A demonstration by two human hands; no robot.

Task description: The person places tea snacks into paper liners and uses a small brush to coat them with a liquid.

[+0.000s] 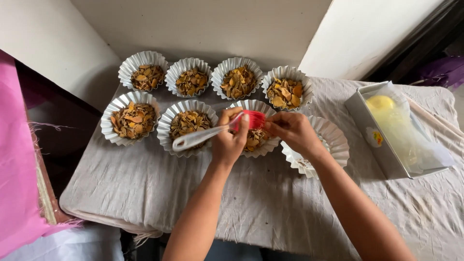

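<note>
My left hand (228, 140) grips a brush with a white handle (198, 138) and red bristles (254, 119), held level over the table. My right hand (291, 131) pinches the red bristle end. Both hands hover above a fluted foil cup (265, 107) filled with orange-brown chips. Just right of it, under my right wrist, sits another foil cup (333, 137) that looks nearly empty. Several more filled foil cups stand in two rows, among them one (189, 123) directly below the brush handle.
A grey cloth (270, 198) covers the table. A metal tin (374, 128) holding a plastic bag with something yellow lies at the right. Pink fabric (14, 159) hangs at the left edge. White walls close in behind the cups.
</note>
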